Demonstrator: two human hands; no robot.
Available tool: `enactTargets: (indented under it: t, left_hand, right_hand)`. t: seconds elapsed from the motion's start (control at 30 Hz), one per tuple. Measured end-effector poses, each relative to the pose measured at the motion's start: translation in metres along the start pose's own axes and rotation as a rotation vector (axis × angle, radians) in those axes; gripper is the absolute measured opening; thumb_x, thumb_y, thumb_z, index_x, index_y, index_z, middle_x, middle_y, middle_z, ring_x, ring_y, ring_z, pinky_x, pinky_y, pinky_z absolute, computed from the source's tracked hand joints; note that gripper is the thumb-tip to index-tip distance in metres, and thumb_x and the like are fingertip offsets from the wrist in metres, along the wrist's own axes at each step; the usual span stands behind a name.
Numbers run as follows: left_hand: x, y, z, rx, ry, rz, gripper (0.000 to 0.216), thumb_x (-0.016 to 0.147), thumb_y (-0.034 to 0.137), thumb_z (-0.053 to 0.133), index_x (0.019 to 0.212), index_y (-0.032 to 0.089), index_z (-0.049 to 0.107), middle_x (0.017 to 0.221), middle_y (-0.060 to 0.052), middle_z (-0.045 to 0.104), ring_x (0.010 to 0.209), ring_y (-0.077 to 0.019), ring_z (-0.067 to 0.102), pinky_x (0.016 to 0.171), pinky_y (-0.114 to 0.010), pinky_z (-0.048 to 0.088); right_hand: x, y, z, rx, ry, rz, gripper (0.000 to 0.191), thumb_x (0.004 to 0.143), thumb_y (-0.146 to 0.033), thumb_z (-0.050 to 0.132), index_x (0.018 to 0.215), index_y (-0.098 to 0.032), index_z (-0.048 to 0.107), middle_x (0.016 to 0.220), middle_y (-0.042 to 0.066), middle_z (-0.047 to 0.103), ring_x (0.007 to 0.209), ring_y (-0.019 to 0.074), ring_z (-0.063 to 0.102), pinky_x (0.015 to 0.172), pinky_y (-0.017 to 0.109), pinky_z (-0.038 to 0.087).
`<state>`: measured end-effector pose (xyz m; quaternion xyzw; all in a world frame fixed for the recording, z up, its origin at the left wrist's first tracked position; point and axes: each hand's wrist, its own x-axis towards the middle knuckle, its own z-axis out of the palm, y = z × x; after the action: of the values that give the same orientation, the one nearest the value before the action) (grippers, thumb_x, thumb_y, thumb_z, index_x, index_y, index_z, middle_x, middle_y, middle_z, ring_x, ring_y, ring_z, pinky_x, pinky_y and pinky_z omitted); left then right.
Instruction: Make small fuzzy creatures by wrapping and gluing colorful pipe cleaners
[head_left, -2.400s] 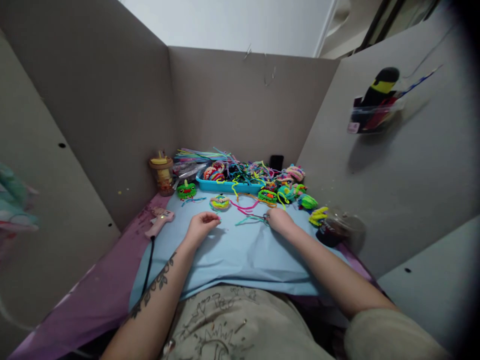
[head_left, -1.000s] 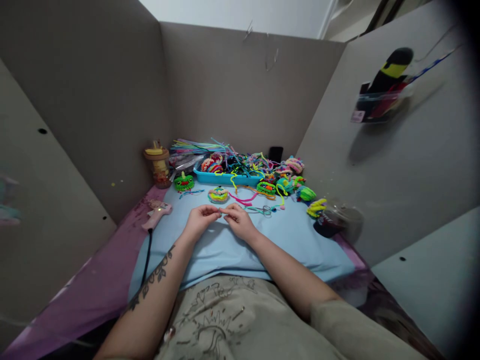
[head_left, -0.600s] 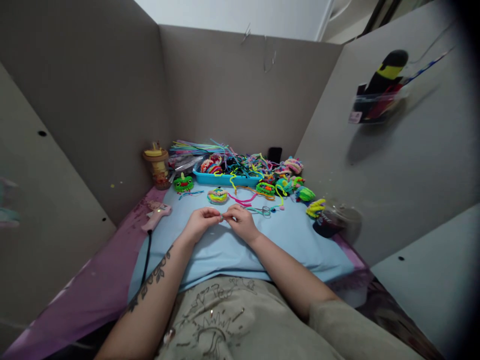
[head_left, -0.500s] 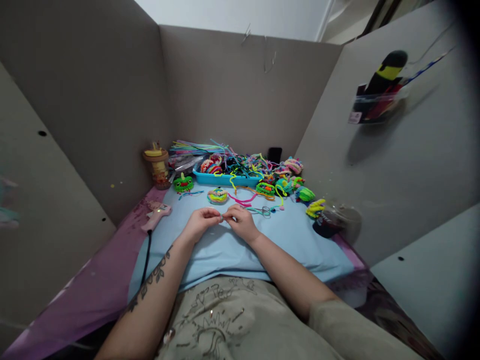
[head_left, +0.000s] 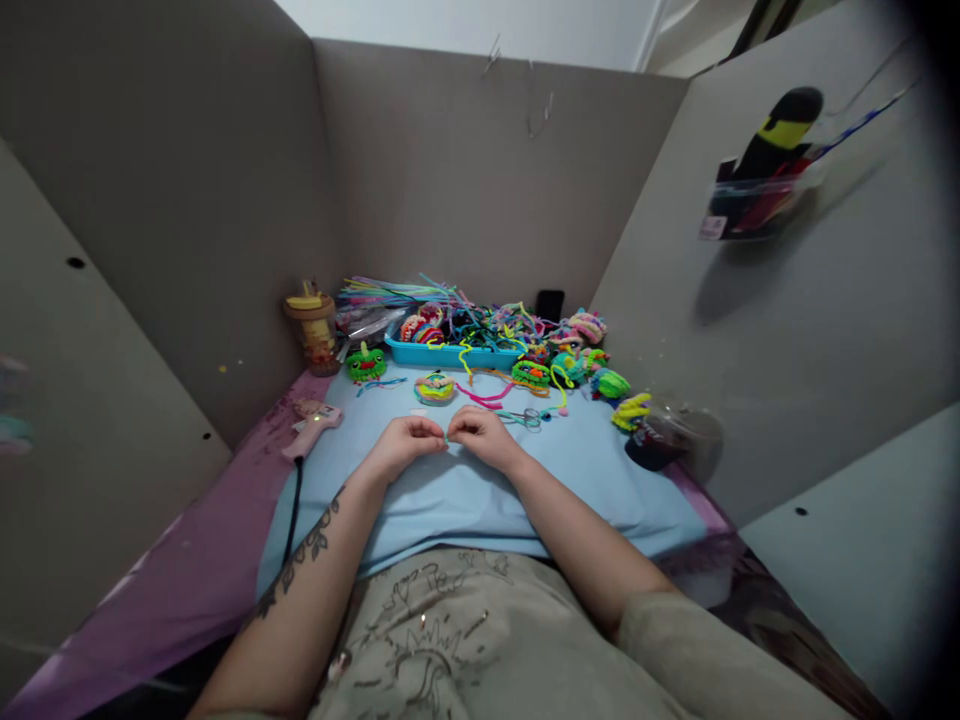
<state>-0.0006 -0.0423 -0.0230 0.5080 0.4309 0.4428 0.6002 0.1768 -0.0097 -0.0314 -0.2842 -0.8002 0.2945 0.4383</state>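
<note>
My left hand (head_left: 401, 445) and my right hand (head_left: 478, 437) meet fingertip to fingertip over the light blue sheet (head_left: 465, 500). Both are curled in a pinch on one tiny piece between them, too small to name. Small scissors (head_left: 527, 419) lie just right of my right hand. A yellow-and-pink pipe-cleaner figure (head_left: 434, 388) sits just beyond my hands, and a green one (head_left: 366, 364) lies further left.
A blue tray (head_left: 450, 354) full of colourful pipe cleaners stands at the back, with several finished figures (head_left: 577, 360) to its right. A pink glue gun (head_left: 311, 425) with a black cord lies left. A jar (head_left: 311, 325) stands back left, a dark lidded cup (head_left: 660, 440) right. Cardboard walls enclose the desk.
My right hand left the scissors and came in to meet my left hand at the middle. Since then both hands have stayed pinched together, with only small finger shifts.
</note>
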Motion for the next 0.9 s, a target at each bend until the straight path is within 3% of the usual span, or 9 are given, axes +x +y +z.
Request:
enactTargets:
  t: [0.17,0.37,0.6,0.8,0.9]
  left_hand:
    - [0.0,0.0,0.0,0.037,-0.011,0.015,0.03,0.048,0.028,0.08,0.069,0.013,0.064,0.064,-0.004,0.07,0.061,-0.0161,0.064,0.062,-0.026,0.048]
    - [0.0,-0.001,-0.001,0.108,-0.053,0.025,0.022,0.05,0.023,0.078,0.066,0.014,0.065,0.059,-0.002,0.067,0.054,-0.0129,0.06,0.054,-0.022,0.043]
    - [0.0,-0.003,0.002,0.239,-0.134,0.069,0.017,0.054,0.024,0.074,0.066,0.013,0.068,0.056,-0.001,0.065,0.049,-0.0108,0.055,0.049,-0.021,0.04]
    - [0.001,-0.003,0.003,0.305,-0.122,0.068,0.015,0.053,0.023,0.073,0.063,0.013,0.068,0.054,0.0,0.063,0.048,-0.0097,0.052,0.049,-0.02,0.039]
    - [0.0,-0.001,0.003,0.247,-0.028,0.089,0.018,0.053,0.025,0.075,0.064,0.013,0.066,0.055,0.0,0.063,0.05,-0.0102,0.054,0.051,-0.021,0.04]
  right_hand:
    - [0.0,-0.002,-0.001,0.091,-0.048,0.177,0.003,0.07,-0.02,0.063,0.071,-0.017,0.064,0.073,0.001,0.061,0.07,0.0126,0.056,0.061,0.023,0.043]
    - [0.002,-0.003,-0.004,0.272,-0.167,0.262,0.012,0.064,-0.021,0.067,0.073,-0.015,0.061,0.069,-0.002,0.062,0.065,0.0109,0.055,0.064,0.024,0.045]
    - [0.007,0.008,-0.008,0.373,-0.348,0.445,0.02,0.054,-0.021,0.072,0.068,-0.014,0.059,0.055,-0.005,0.057,0.047,0.0068,0.047,0.046,0.019,0.036]
    - [0.01,0.004,-0.005,0.195,-0.3,0.347,0.015,0.054,-0.012,0.068,0.063,-0.014,0.056,0.056,-0.006,0.055,0.051,0.007,0.047,0.048,0.018,0.035]
    - [0.008,0.0,-0.003,0.162,-0.208,0.289,0.009,0.062,-0.016,0.065,0.067,-0.014,0.057,0.059,-0.005,0.055,0.054,0.0079,0.048,0.051,0.019,0.037]
